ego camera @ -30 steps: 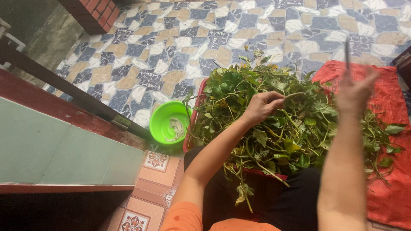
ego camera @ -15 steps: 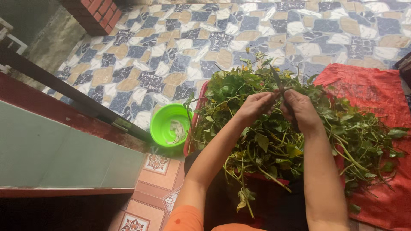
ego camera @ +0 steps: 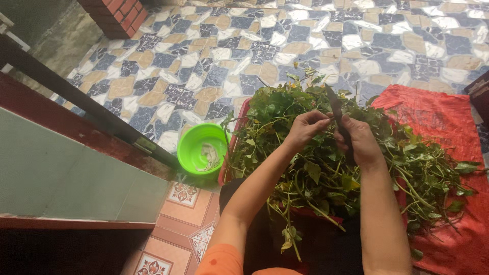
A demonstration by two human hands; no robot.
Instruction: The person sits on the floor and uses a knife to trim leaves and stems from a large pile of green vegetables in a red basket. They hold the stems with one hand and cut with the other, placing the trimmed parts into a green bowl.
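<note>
two bare hands meet now over the big heap of green leafy stems [ego camera: 326, 168], which lies in a red basket [ego camera: 235, 133] in front of the person and spills to the right onto a red woven sack [ego camera: 433, 117] on the floor. one second ago the right hand was lifted high and apart from the left, with a thin dark thing standing up from it; half a second ago it had come down beside the left hand; now both are close together at the top of the heap. the right hand [ego camera: 362, 143] has its fingers closed around the handle of a dark narrow knife [ego camera: 337, 113], and the blade points up and away from the person. the left hand [ego camera: 305, 127] has its fingers pinched together on a thin green stem just beside the blade, almost touching it. i judge from this that the hands have gone from picking in the heap to working on one stem with the knife. a small round bright green plastic bowl [ego camera: 202, 149] stands on the patterned stone floor [ego camera: 214, 56] just left of the basket, with some pale scraps inside; it has not moved.
</note>
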